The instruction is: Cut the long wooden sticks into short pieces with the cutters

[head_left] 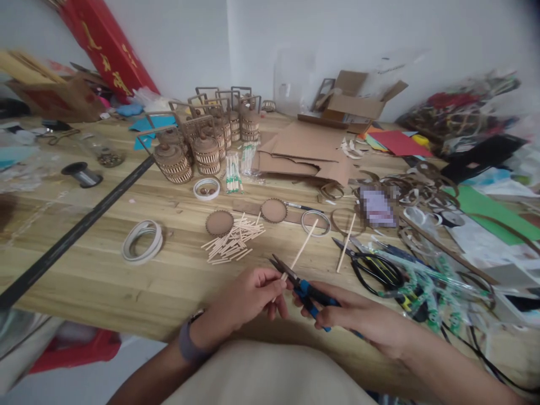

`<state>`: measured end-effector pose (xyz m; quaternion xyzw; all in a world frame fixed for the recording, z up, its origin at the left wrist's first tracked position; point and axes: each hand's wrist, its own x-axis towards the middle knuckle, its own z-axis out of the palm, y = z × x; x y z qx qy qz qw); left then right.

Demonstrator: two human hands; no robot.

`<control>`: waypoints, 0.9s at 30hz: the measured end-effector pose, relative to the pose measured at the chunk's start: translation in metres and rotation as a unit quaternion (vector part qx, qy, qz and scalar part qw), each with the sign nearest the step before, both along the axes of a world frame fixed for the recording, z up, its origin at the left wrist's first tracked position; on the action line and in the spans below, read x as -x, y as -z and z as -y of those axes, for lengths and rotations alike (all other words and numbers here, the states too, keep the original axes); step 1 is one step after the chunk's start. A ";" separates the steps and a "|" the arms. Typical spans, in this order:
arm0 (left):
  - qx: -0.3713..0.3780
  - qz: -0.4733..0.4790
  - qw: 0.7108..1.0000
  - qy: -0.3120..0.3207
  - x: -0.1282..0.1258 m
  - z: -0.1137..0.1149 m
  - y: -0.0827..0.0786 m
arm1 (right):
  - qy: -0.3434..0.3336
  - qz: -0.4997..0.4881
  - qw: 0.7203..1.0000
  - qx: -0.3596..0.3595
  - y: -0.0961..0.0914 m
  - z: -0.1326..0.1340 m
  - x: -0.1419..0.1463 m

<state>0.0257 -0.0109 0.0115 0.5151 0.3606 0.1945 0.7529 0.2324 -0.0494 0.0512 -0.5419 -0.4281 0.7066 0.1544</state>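
Observation:
My left hand (257, 295) is closed, pinching a thin wooden stick (304, 244) near its lower end. The stick slants up and to the right over the table. In my right hand (358, 318) is a pair of blue-and-black-handled pliers (310, 295) with long dark jaws, the tips slightly apart. The jaws cross the stick just by my left fingertips. Beyond my hands lies a loose pile of short cut sticks (236, 239), with a round brown disc (219, 223) at its edge. A second notched disc (274, 210) sits farther right. Another long stick (346, 243) rests on the table.
Black-handled scissors (375, 273) and plastic-wrapped packets (434, 292) crowd the right. Tape rolls (142, 242) lie left. Small handled baskets (172, 163), wrapped stick bundles (233, 174) and cardboard (304, 149) stand or lie farther back. A black strip (80, 230) crosses the left side.

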 end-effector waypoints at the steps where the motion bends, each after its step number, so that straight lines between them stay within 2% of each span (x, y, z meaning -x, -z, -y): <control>1: 0.001 0.002 1.000 0.000 0.000 0.000 -0.001 | 0.000 -0.001 1.000 0.002 0.001 0.000 0.000; 8: 0.007 0.020 1.000 0.000 -0.002 -0.002 -0.001 | -0.015 0.008 1.000 -0.015 0.004 -0.004 -0.001; 12: 0.008 0.014 1.000 0.009 -0.002 -0.002 0.002 | -0.017 0.003 1.000 -0.010 0.004 -0.005 -0.002; 18: 0.005 0.006 1.000 0.022 -0.005 -0.004 -0.001 | -0.015 -0.002 1.000 0.000 0.006 -0.008 -0.001; 27: -0.003 -0.021 0.999 0.033 -0.004 -0.005 -0.002 | -0.052 -0.026 0.998 -0.013 0.010 -0.012 -0.001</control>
